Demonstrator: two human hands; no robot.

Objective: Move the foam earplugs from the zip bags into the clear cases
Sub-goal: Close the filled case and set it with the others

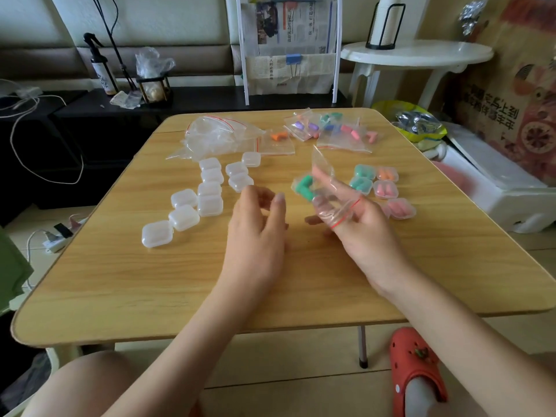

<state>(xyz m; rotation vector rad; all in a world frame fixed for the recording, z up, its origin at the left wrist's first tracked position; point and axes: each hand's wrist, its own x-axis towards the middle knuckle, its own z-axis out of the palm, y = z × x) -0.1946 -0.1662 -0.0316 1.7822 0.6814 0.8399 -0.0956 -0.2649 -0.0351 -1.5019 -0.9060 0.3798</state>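
Right hand: the right hand (358,218) at centre frame grips a zip bag (326,191) with 2 green earplugs (304,188) inside, raised above the tabletop (270,281), likely to get them out.
Left hand: the left hand (258,218) hovers beside it, fingers loosely curled, holding nothing.
Empty cases: the empty clear cases (207,194) cluster left of centre, within reach.
Filled cases: 5 filled cases (382,188) sit right of centre.
Full bags: the unopened bags (331,129) wait at upper centre.

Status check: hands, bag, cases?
Right hand holds zip bag with green earplugs. Left hand free, loosely curled. Empty cases left; nothing blocking.
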